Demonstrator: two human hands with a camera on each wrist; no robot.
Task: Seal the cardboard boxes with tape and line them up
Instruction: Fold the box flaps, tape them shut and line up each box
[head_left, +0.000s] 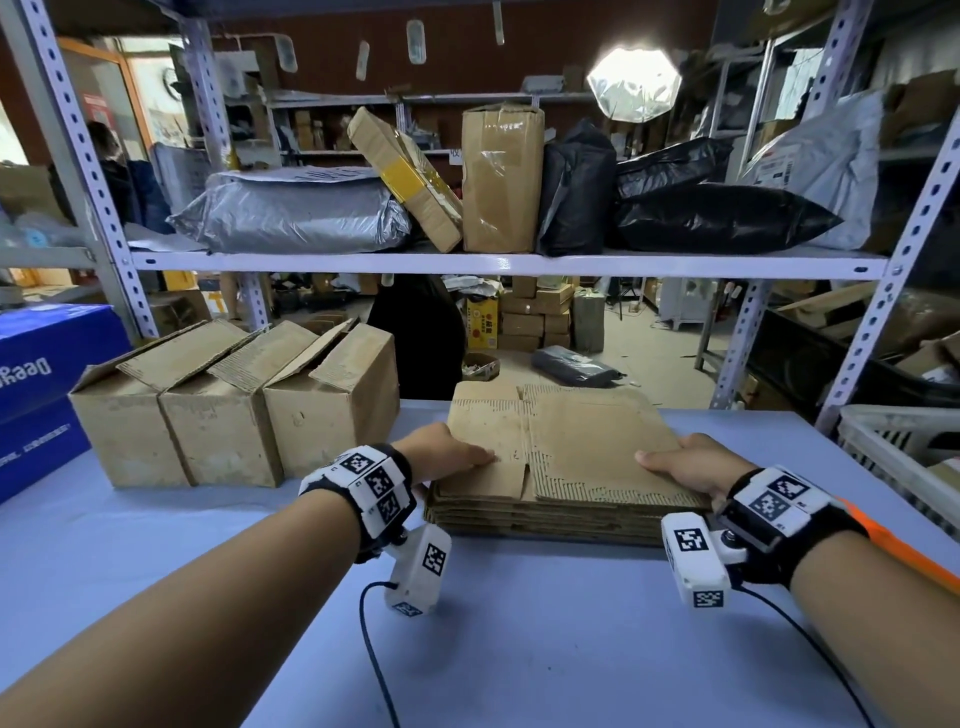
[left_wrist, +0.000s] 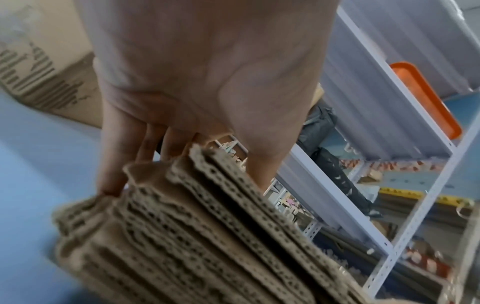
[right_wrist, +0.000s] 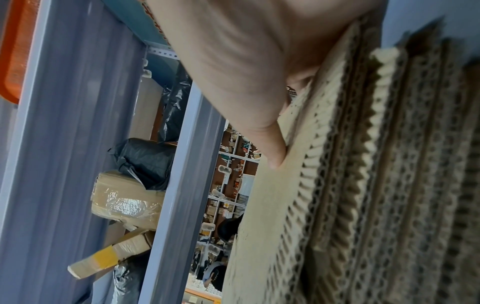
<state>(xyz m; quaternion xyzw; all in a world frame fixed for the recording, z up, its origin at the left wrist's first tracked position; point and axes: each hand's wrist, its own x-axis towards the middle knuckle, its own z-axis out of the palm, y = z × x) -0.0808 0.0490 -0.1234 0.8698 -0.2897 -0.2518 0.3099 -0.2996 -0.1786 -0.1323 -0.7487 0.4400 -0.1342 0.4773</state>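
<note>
Both hands grip the top flat box (head_left: 566, 441) of the stack (head_left: 545, 519): left hand (head_left: 441, 452) at its left edge, right hand (head_left: 680, 462) opposite, thumbs on top. Lower sheets could be dragged along if pinched together, and the stack skewed.

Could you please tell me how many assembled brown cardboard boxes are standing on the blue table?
3. They stand side by side in a row on the blue table, left of the flat stack: the left box, the middle box and the right box, all with top flaps open. None seems hidden.
</note>
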